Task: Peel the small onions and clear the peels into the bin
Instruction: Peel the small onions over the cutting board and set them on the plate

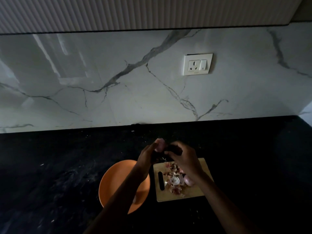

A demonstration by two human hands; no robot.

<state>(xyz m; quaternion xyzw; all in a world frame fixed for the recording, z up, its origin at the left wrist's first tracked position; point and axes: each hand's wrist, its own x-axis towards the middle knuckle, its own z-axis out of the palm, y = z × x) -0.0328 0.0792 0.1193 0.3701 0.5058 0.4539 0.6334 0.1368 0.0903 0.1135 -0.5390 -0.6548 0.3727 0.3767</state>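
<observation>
I see my left hand (148, 153) gripping a small pinkish onion (159, 146) above the dark surface (59, 166); my right hand (182, 157) pinches at it, over the peel-strewn wooden board (199, 190).

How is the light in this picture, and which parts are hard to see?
Head view: dim overall. The black counter and both hands, left hand and right hand, are underexposed, so the grip on the small onion is unclear. Bright window reflections glare on the marble wall. The wide lens bends the cabinet edge.
</observation>
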